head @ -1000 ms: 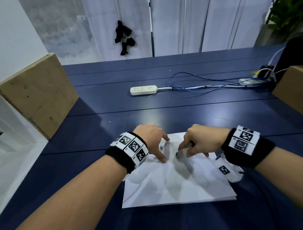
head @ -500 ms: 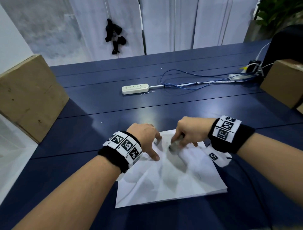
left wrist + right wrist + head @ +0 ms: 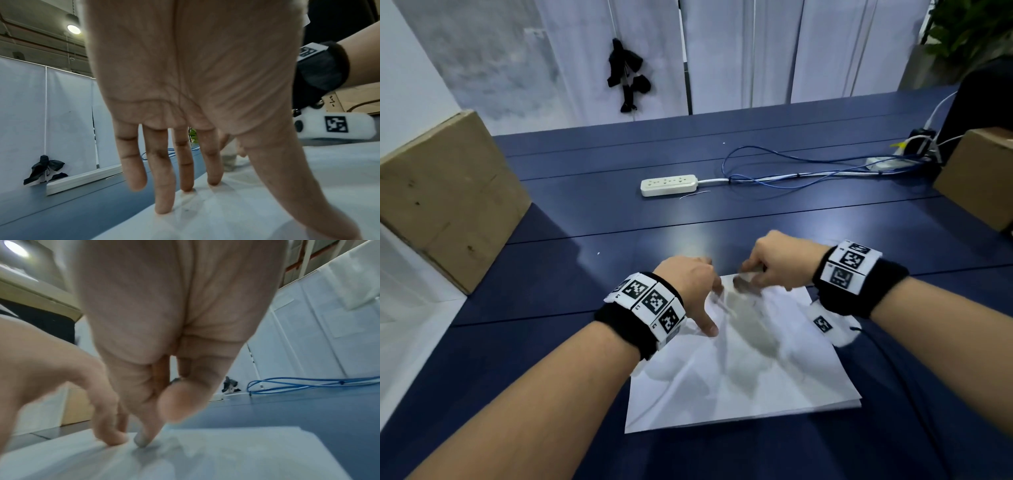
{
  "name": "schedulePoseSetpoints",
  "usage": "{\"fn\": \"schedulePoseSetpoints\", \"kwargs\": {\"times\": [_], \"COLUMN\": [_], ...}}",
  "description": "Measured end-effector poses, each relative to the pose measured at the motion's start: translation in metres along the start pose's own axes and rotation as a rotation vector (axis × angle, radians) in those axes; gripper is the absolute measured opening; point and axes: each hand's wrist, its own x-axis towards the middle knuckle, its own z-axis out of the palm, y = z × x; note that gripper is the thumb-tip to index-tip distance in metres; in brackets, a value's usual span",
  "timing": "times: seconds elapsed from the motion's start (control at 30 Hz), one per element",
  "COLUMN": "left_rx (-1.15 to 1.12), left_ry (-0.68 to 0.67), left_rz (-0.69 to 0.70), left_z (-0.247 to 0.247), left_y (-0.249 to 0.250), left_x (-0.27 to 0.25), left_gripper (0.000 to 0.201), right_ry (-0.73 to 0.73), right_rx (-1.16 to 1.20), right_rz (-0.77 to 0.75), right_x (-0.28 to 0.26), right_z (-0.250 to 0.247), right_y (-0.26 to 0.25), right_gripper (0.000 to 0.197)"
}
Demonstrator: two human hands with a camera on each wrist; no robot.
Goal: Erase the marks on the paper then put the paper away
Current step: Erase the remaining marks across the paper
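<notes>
Head view: the paper [image 3: 739,370] lies on the blue worktop [image 3: 791,219]; the left hand [image 3: 690,286] pins its far left corner with spread straight fingers while the right hand [image 3: 777,265] pinches an eraser [image 3: 748,286]. Best to rub in short strokes away from the pinning hand. Left wrist view shows fingertips [image 3: 163,209] pressed flat on the sheet. Right wrist view shows the eraser's worn tip touching the paper.

Creased white paper [image 3: 739,380] flat on table [image 3: 619,212]

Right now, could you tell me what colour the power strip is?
The power strip is off-white, clearest in the head view.
</notes>
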Motion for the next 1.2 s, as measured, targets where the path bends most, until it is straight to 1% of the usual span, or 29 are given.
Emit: {"fn": "schedulePoseSetpoints", "kwargs": {"times": [0.03, 0.07, 0.1, 0.13, 0.23, 0.27, 0.3, 0.33, 0.4, 0.47, 0.5, 0.53, 0.57, 0.6, 0.67, 0.7, 0.73, 0.77, 0.87, 0.93, 0.97, 1.0, 1.1, 1.13, 1.17, 1.2], "left_rx": [0.005, 0.010, 0.012, 0.012, 0.003, 0.002, 0.001, 0.004, 0.014, 0.020, 0.021, 0.019, 0.018, 0.018, 0.009, 0.009, 0.010, 0.014, 0.025, 0.025, 0.022, 0.019, 0.026, 0.028, 0.030, 0.034], "left_ry": [0.001, 0.003, 0.004, 0.005, 0.010, 0.012, 0.011, 0.011, 0.010, 0.009, 0.008, 0.006, 0.004, 0.002, -0.003, -0.002, 0.000, 0.004, 0.009, 0.009, 0.009, 0.011, 0.004, 0.001, 0.001, 0.004], "left_rz": [0.001, 0.002, 0.002, 0.002, 0.001, 0.004, 0.004, 0.002, 0.000, -0.002, -0.003, -0.002, 0.000, 0.001, 0.003, 0.004, 0.002, -0.001, -0.008, -0.009, -0.009, -0.009, -0.016, -0.019, -0.021, -0.021], "left_z": [0.000, 0.000, -0.001, -0.002, -0.002, -0.002, -0.002, -0.001, -0.001, 0.000, 0.000, -0.001, -0.001, -0.001, -0.002, -0.002, -0.002, -0.002, -0.002, -0.002, -0.002, -0.002, -0.002, -0.002, -0.002, -0.002], "left_y": [0.000, 0.001, 0.001, 0.002, 0.000, 0.001, 0.001, 0.002, 0.002, 0.003, 0.004, 0.004, 0.005, 0.005, 0.005, 0.005, 0.005, 0.005, 0.006, 0.006, 0.006, 0.006, 0.005, 0.005, 0.006, 0.006], "left_x": [-0.001, -0.001, -0.001, -0.002, -0.001, -0.001, -0.001, -0.001, -0.001, -0.002, -0.002, -0.003, -0.002, -0.002, -0.002, -0.002, -0.002, -0.002, -0.003, -0.003, -0.003, -0.002, -0.001, -0.001, -0.001, 0.000], "left_gripper": [0.075, 0.075, 0.074, 0.074, 0.075, 0.076, 0.075, 0.075, 0.072, 0.069, 0.068, 0.068, 0.068, 0.069, 0.069, 0.070, 0.071, 0.072, 0.071, 0.070, 0.069, 0.069, 0.072, 0.073, 0.073, 0.072], "right_ry": [0.048, 0.057, 0.031, -0.019, -0.241, -0.265, -0.246, -0.196, -0.040, 0.066, 0.085, 0.071, 0.028, -0.048, -0.226, -0.271, -0.266, -0.223, 0.018, 0.065, 0.047, -0.001, -0.257, -0.291, -0.271, -0.212], "right_rx": [-0.020, -0.036, -0.045, -0.038, 0.074, 0.083, 0.063, 0.039, -0.009, -0.046, -0.051, -0.035, 0.007, 0.071, 0.170, 0.167, 0.135, 0.097, 0.018, 0.016, 0.032, 0.058, 0.162, 0.168, 0.137, 0.093], "right_rz": [0.024, 0.021, -0.003, -0.039, -0.100, -0.099, -0.093, -0.075, -0.018, 0.035, 0.029, -0.001, -0.043, -0.081, -0.120, -0.115, -0.104, -0.085, 0.007, 0.031, 0.012, -0.021, -0.103, -0.105, -0.094, -0.072], "right_x": [0.003, 0.004, 0.002, -0.002, -0.017, -0.017, -0.015, -0.011, 0.002, 0.009, 0.008, 0.005, 0.000, -0.006, -0.017, -0.019, -0.018, -0.014, 0.003, 0.006, 0.004, -0.001, -0.020, -0.022, -0.019, -0.014], "right_z": [0.000, 0.000, 0.001, 0.003, 0.006, 0.006, 0.006, 0.005, 0.003, 0.002, 0.002, 0.005, 0.007, 0.010, 0.011, 0.010, 0.008, 0.006, -0.002, -0.002, 0.000, 0.002, 0.008, 0.007, 0.006, 0.004], "right_y": [0.002, 0.004, 0.005, 0.005, -0.005, -0.005, -0.005, -0.004, 0.001, 0.005, 0.005, 0.005, 0.005, 0.004, 0.000, -0.001, -0.001, -0.001, 0.004, 0.009, 0.011, 0.012, 0.005, 0.004, 0.004, 0.006], "right_gripper": [0.025, 0.026, 0.026, 0.026, 0.030, 0.031, 0.029, 0.026, 0.020, 0.021, 0.021, 0.020, 0.018, 0.018, 0.027, 0.030, 0.030, 0.027, 0.021, 0.022, 0.022, 0.021, 0.029, 0.032, 0.032, 0.030]}}
